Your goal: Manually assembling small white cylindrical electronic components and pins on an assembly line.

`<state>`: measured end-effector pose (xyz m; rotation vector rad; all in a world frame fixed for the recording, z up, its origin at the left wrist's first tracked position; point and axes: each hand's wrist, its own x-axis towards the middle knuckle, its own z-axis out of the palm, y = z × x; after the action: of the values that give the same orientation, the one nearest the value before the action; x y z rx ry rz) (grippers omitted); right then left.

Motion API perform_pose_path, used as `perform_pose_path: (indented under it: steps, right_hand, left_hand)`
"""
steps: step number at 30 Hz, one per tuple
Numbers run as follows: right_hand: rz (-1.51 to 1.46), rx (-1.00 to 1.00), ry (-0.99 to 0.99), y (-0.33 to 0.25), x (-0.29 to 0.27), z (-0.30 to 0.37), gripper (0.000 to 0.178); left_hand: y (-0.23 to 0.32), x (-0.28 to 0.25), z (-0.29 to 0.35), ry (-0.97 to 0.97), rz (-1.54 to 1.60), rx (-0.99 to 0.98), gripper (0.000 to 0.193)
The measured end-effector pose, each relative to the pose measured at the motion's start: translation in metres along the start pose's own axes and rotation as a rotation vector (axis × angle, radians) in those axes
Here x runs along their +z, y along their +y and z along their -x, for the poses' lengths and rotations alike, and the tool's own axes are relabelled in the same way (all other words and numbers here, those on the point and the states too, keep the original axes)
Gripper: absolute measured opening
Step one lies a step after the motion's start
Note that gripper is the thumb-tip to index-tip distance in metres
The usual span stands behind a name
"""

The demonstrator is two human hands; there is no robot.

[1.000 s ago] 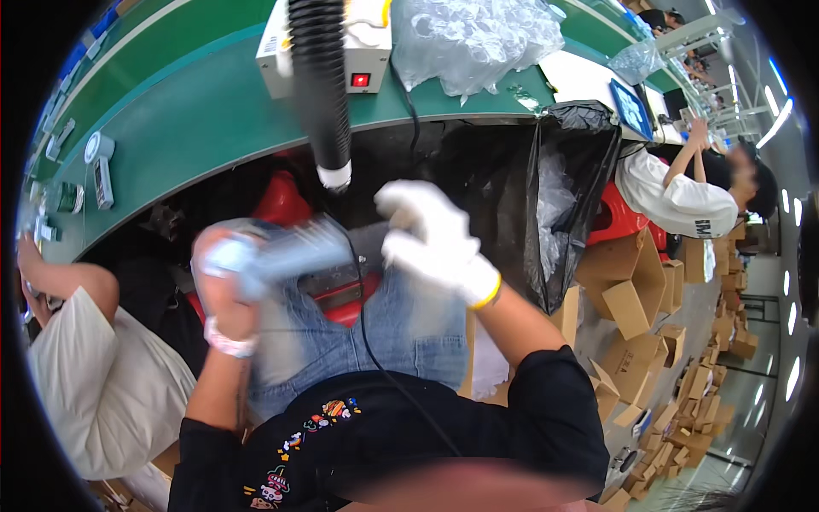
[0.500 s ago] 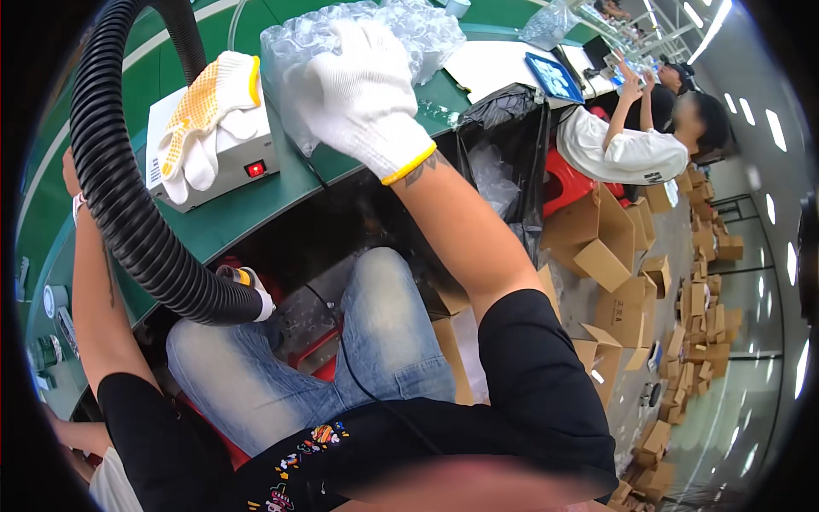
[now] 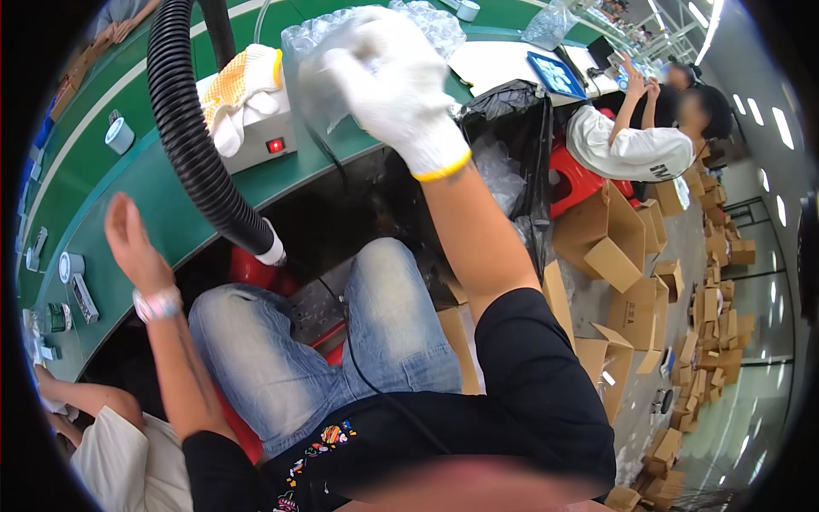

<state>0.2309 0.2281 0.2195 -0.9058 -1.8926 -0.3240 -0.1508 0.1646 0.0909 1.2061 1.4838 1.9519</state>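
My left hand (image 3: 136,245) is bare, with a pale band at its wrist. It is held open over the green table's edge, fingers straight and nothing in it. My right hand (image 3: 388,90) wears a white knit glove with a yellow cuff. Its fingers look bent but are smeared by motion, so I cannot see whether they grip anything. Behind and beside it lie bags of clear plastic pieces (image 3: 431,34). Left of it, a white-and-orange dotted glove (image 3: 241,90) rests on a grey box (image 3: 256,141) with a lit red switch. A black cord hangs between box and glove.
A ribbed black hose (image 3: 183,111) arches down between my hands. Right of my right arm hangs a black bag (image 3: 533,171) containing clear plastic. Cardboard boxes (image 3: 601,230) crowd the floor. Co-workers sit at the right and lower left. Tape rolls (image 3: 119,135) stand on the green table (image 3: 196,218).
My left hand has come out from behind the hose, lower and nearer me. The right glove has shifted a little to the right. The whole view has swung slightly, showing more of the table's left.
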Motion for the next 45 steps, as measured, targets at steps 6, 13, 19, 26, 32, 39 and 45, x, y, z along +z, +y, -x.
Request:
perform_pose_path:
  steps: [6, 13, 19, 26, 32, 39, 45]
  right_hand:
    - [-0.872, 0.293, -0.166, -0.1, -0.03, 0.107, 0.016]
    - [-0.824, 0.825, -0.382, -0.19, 0.042, 0.191, 0.048]
    - [-0.825, 0.789, -0.252, -0.181, 0.05, 0.194, 0.049]
    - [-0.458, 0.411, -0.227, -0.167, 0.046, 0.208, 0.045]
    - [-0.724, 0.748, -0.229, -0.168, 0.061, 0.224, 0.043]
    - [-0.954, 0.973, -0.332, -0.152, 0.077, 0.25, 0.045]
    - [-0.776, 0.964, -0.506, -0.16, 0.05, 0.232, 0.046]
  left_hand:
    - [0.059, 0.021, 0.176, -0.339, 0.602, -0.735, 0.036]
    - [0.002, 0.03, 0.196, -0.46, 0.937, -0.937, 0.05]
    - [0.026, 0.047, 0.201, -0.464, 0.705, -0.71, 0.05]
    - [0.011, 0.042, 0.192, -0.562, 0.708, -0.82, 0.056]
    - [0.021, 0.045, 0.192, -0.596, 0.432, -0.391, 0.065]
    - [0.045, 0.039, 0.17, -0.895, -0.182, 0.096, 0.065]
    - [0.014, 0.03, 0.17, -0.862, -0.223, 0.055, 0.051]
